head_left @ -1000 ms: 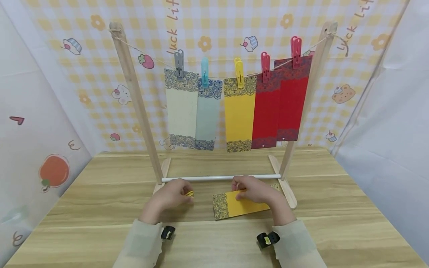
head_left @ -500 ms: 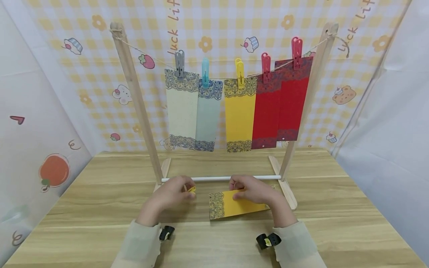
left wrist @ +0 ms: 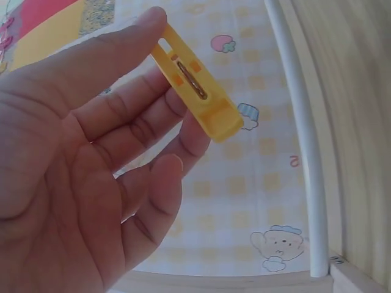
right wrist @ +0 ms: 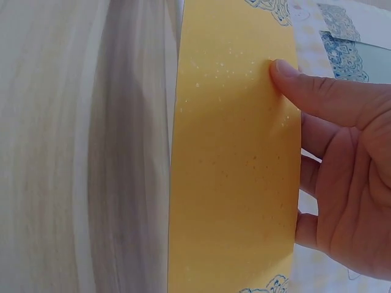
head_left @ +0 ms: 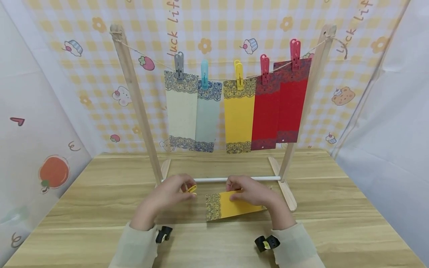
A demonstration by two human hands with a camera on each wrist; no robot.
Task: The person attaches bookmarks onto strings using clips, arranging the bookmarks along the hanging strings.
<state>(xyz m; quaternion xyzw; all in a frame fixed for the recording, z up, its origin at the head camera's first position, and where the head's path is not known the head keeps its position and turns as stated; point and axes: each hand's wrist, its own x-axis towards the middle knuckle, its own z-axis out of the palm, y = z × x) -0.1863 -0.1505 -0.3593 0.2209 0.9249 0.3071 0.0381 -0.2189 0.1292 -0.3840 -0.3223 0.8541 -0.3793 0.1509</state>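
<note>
My left hand (head_left: 171,191) pinches a yellow clothespin (left wrist: 198,85) between thumb and fingers, its metal spring showing in the left wrist view. My right hand (head_left: 249,190) grips the upper long edge of a yellow card (right wrist: 232,159) with patterned ends, thumb on the front face and fingers behind. The card lies sideways, tilted, low over the table. Behind the hands a string between two posts carries a cream card (head_left: 182,113), a pale blue-grey card (head_left: 206,121), a yellow hanging card (head_left: 239,119) and two red cards (head_left: 266,115), each clipped by a clothespin.
The wooden frame has a left post (head_left: 137,100), a right post (head_left: 313,82) and a white rod (head_left: 211,179) across the bottom, just behind the hands. Its right foot (head_left: 288,195) reaches forward on the wooden table (head_left: 214,245). A checked cloth (head_left: 204,22) hangs behind.
My right hand has slid the yellow card a little to the left. The clothespin in my left hand has shifted slightly right and up, showing more of itself.
</note>
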